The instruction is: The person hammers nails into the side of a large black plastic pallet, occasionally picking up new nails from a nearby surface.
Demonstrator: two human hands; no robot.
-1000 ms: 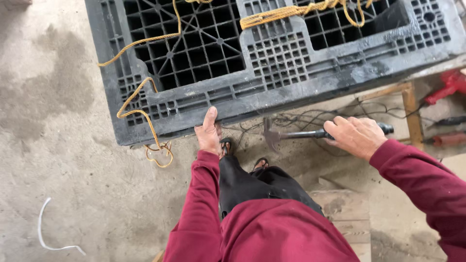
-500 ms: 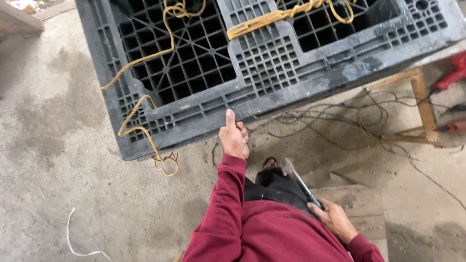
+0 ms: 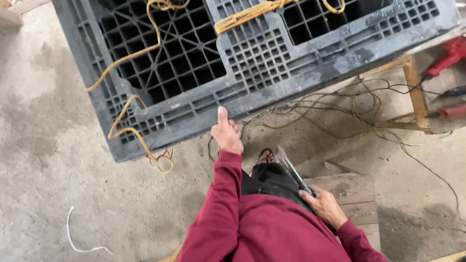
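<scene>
Pallet point(image 3: 252, 63) black, left hand point(image 3: 226, 135) gripping edge | right hand point(image 3: 324, 205) holding hammer point(image 3: 290, 170)

A rough concrete floor point(image 3: 63, 160) fills the view, grey and patchy with darker damp stains on the left. A white strip point(image 3: 80, 237) lies on it at lower left. On the right, loose wires point(image 3: 340, 109) tangle around a wooden frame point(image 3: 415, 94) — red tools point(image 3: 449, 51) rest beside it. Wooden planks point(image 3: 354, 191) lie at the lower right. The light is soft, even daylight.
</scene>
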